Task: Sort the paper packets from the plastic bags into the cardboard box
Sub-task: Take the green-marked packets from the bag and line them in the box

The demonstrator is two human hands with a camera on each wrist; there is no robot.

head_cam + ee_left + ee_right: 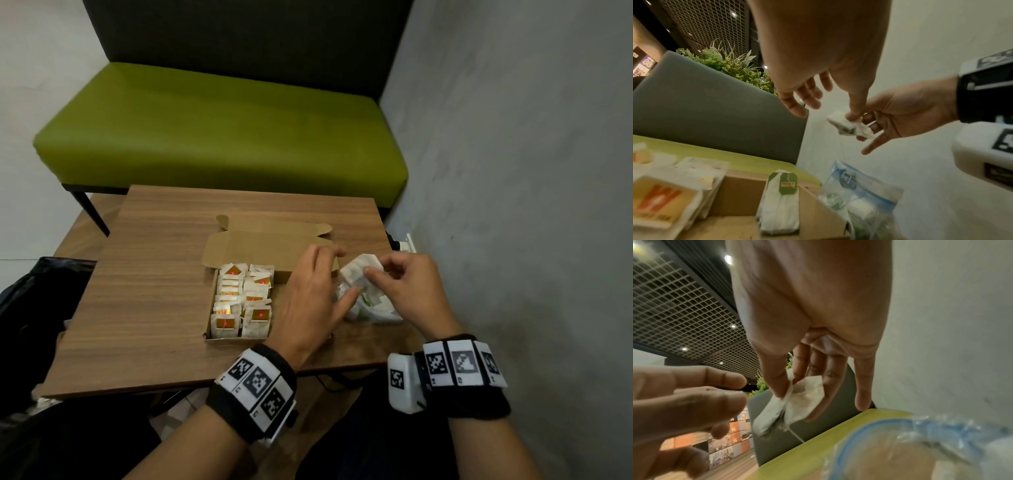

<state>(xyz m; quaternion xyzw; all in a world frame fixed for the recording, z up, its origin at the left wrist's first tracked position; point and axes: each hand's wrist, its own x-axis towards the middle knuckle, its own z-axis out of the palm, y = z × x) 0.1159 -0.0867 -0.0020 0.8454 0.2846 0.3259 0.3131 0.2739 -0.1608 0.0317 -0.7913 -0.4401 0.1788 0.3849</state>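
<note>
Head view: right hand (409,287) pinches packet (359,270).

- We saw a white paper packet (361,270) pinched in the right hand (409,291), crumpled, held above the plastic bag, a thin thread hanging from it.
- The plastic bag (373,306) was clear with a blue zip strip, lay on the table just right of the box, and held more packets.
- The cardboard box (274,248) stood open, lid back, its left part filled with rows of upright packets (241,301) bearing orange tags.
</note>
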